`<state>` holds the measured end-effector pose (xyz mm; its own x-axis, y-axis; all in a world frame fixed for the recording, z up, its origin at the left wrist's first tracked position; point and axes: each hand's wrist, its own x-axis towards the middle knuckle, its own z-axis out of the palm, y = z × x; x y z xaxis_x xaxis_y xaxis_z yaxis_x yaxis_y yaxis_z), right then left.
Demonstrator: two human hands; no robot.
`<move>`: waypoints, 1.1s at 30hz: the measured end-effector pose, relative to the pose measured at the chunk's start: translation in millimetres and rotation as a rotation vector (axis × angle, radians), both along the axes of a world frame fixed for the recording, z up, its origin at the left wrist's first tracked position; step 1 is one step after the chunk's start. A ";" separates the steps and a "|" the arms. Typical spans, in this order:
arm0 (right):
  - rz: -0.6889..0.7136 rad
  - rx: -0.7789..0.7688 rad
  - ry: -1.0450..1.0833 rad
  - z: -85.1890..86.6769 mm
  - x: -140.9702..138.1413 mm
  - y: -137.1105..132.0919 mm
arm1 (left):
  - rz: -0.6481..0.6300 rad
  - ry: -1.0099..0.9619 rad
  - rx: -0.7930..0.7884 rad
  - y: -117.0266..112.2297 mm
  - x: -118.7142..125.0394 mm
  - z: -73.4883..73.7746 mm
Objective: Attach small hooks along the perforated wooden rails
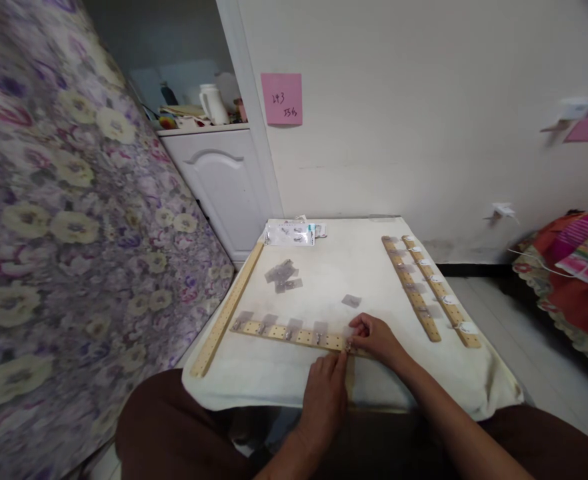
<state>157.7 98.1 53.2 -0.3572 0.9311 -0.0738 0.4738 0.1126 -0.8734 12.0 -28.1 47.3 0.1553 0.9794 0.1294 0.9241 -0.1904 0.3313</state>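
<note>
A light wooden strip [304,337] with rows of holes lies across the near part of the table. Several small clear plastic cards [294,325] with little metal pieces are set along it. At its right part my right hand [380,340] has thumb and fingers pinched on a small metal piece [349,345] with a clear card. My left hand [324,387] is closed at the strip's near edge, its fingertips against the wood just below that piece. What lies under its fingers is partly hidden. Just beyond my right hand lies a single loose clear card [351,301].
A pile of clear cards [281,275] lies left of centre. A bare holed strip [227,313] runs along the left side. Two strips with cards, an inner one [411,290] and an outer one [441,291], stand at the right. A printed packet [290,234] lies at the back edge.
</note>
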 end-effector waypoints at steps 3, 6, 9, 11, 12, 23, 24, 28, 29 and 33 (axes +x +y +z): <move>0.008 0.007 0.006 -0.1 0.1 0.2 | 0.006 0.009 -0.012 0.0 0.5 1.4; 0.004 0.005 0.015 1.0 -0.1 -0.4 | 0.009 0.018 -0.014 0.7 0.7 0.7; 0.003 -0.011 0.029 2.7 -0.3 -1.5 | 0.001 0.035 -0.010 1.6 0.4 -1.6; 0.005 -0.020 0.036 3.5 -0.4 -2.0 | -0.005 0.042 -0.008 2.0 0.0 -3.3; 0.006 -0.020 0.037 3.8 -0.4 -2.0 | -0.007 0.043 -0.006 2.2 -0.2 -3.9; 0.012 -0.022 0.040 -1.4 0.7 -1.1 | -0.009 0.042 -0.031 2.7 0.5 -4.1; 0.013 -0.021 0.041 -1.8 0.8 -1.1 | -0.004 0.049 -0.025 2.8 0.7 -4.6; 0.019 -0.019 0.030 -2.4 0.9 -0.4 | -0.005 0.072 -0.008 2.7 0.6 -6.0; 0.020 -0.021 0.028 -2.7 0.8 0.1 | -0.008 0.080 -0.004 2.7 0.4 -6.1; 0.003 -0.018 -0.008 -4.4 -0.1 2.9 | -0.015 0.115 0.014 3.0 -1.2 -5.4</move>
<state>157.6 101.0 48.8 -0.3595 0.9285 -0.0931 0.4807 0.0988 -0.8713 10.8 -25.0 41.8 0.1846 0.9750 0.1234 0.9528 -0.2084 0.2208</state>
